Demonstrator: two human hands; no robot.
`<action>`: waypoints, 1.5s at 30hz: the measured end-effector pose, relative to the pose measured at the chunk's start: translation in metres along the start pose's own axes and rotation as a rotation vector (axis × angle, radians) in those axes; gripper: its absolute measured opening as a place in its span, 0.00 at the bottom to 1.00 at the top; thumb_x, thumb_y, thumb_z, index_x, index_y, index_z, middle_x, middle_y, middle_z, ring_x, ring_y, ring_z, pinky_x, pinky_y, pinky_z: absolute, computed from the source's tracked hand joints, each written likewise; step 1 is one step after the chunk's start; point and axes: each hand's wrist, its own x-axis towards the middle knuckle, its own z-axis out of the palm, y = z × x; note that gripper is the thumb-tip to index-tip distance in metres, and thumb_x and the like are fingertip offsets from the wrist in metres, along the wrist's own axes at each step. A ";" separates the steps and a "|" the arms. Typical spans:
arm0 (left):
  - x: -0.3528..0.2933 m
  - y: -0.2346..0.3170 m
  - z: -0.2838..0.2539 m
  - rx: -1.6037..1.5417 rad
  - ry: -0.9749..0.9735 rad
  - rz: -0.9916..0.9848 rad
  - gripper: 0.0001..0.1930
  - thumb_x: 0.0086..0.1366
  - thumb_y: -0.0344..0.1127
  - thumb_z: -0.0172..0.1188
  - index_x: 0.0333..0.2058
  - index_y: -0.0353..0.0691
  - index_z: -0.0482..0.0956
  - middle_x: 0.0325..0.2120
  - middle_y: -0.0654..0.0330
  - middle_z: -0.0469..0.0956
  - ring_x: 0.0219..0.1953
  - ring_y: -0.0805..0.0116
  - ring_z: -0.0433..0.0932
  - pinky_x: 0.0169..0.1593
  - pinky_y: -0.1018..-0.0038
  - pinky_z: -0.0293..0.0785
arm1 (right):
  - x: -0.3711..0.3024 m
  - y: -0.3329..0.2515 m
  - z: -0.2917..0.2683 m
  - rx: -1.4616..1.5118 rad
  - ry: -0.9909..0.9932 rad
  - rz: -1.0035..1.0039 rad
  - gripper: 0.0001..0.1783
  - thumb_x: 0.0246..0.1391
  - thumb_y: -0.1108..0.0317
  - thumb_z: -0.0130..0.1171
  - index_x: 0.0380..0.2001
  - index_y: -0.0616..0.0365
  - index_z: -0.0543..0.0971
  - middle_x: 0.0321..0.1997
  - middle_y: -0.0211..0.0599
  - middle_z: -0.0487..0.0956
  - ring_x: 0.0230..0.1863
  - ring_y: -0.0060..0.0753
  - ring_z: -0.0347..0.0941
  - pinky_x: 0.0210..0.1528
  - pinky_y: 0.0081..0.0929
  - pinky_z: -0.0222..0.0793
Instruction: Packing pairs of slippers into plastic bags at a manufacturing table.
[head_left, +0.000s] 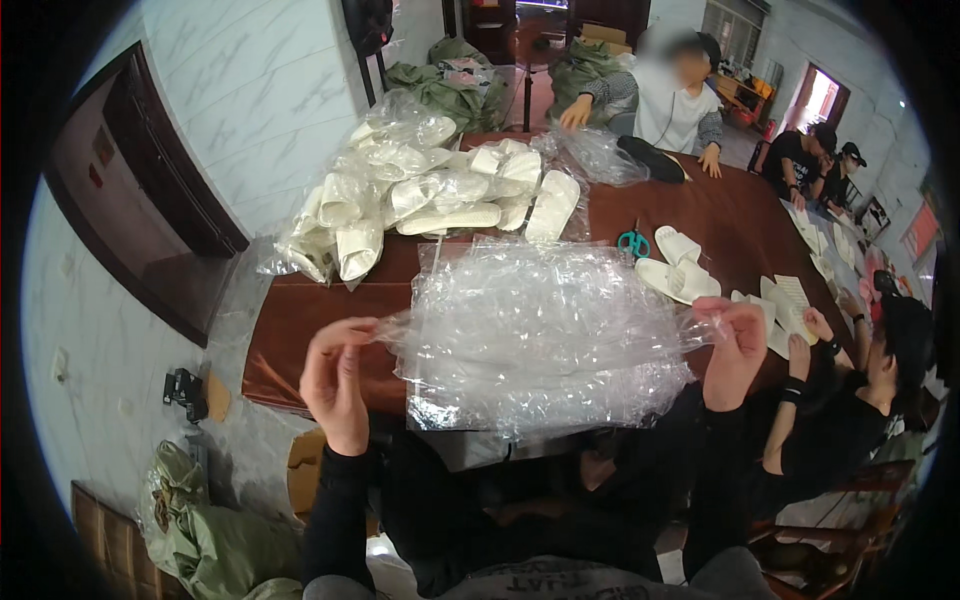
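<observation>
My left hand [338, 375] pinches the left edge of a clear plastic bag, fingers closed on the film. On the other side my right hand [733, 345] grips the same film's right edge. Stretched between them, the clear plastic bag [540, 345] lies over a thick pile of crinkled clear bags at the table's near edge; where one ends and the pile begins is hard to see. Beyond the pile rest many white slippers [440, 190], most wrapped in clear plastic. A loose pair of white slippers [680, 265] sits to the right, beside teal-handled scissors [633, 242].
The brown-covered table [330, 345] spans the middle. Across it stands a person [668, 110] near a dark slipper [652, 160] and loose film. At right, a person in black [840, 400] handles pale slippers [785, 305]. Green sacks [215, 530] lie on the floor at lower left.
</observation>
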 end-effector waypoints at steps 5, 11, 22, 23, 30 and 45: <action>0.011 0.007 -0.007 -0.070 0.125 0.166 0.04 0.65 0.23 0.47 0.33 0.32 0.72 0.43 0.49 0.74 0.46 0.61 0.75 0.50 0.71 0.70 | 0.006 -0.012 0.010 0.049 0.025 -0.255 0.05 0.54 0.82 0.48 0.31 0.61 0.67 0.39 0.53 0.79 0.40 0.36 0.75 0.48 0.27 0.69; -0.036 -0.045 -0.026 0.097 -0.141 -0.058 0.03 0.60 0.20 0.50 0.31 0.32 0.73 0.42 0.52 0.75 0.39 0.68 0.74 0.43 0.76 0.70 | -0.043 0.048 -0.016 -0.120 -0.136 0.057 0.05 0.52 0.84 0.49 0.29 0.61 0.69 0.41 0.49 0.80 0.46 0.36 0.76 0.52 0.28 0.67; -0.060 -0.066 -0.010 0.467 -0.379 -0.242 0.09 0.59 0.22 0.57 0.39 0.36 0.79 0.43 0.55 0.79 0.34 0.65 0.79 0.35 0.76 0.74 | -0.058 0.072 0.008 -0.469 0.098 0.038 0.18 0.51 0.80 0.49 0.47 0.61 0.74 0.52 0.46 0.74 0.57 0.42 0.69 0.60 0.34 0.61; -0.053 -0.066 -0.008 0.556 -0.365 -0.168 0.12 0.58 0.25 0.60 0.42 0.39 0.79 0.50 0.55 0.76 0.45 0.59 0.78 0.45 0.69 0.75 | -0.062 0.063 0.021 -0.724 -0.050 0.014 0.21 0.51 0.77 0.52 0.51 0.59 0.72 0.59 0.47 0.68 0.62 0.48 0.62 0.64 0.37 0.55; -0.015 -0.110 0.072 0.979 -0.549 0.217 0.31 0.62 0.46 0.58 0.64 0.58 0.61 0.69 0.63 0.49 0.71 0.50 0.42 0.64 0.35 0.36 | -0.066 0.075 0.130 -0.998 -0.556 -0.330 0.34 0.53 0.63 0.60 0.64 0.36 0.64 0.73 0.40 0.50 0.73 0.53 0.42 0.67 0.65 0.38; -0.058 -0.262 0.021 0.433 -0.337 -0.145 0.27 0.58 0.42 0.64 0.56 0.46 0.71 0.62 0.50 0.59 0.65 0.48 0.56 0.64 0.53 0.54 | -0.048 0.195 0.080 -0.882 -0.670 0.035 0.29 0.59 0.49 0.51 0.62 0.41 0.66 0.69 0.43 0.57 0.71 0.53 0.46 0.68 0.60 0.39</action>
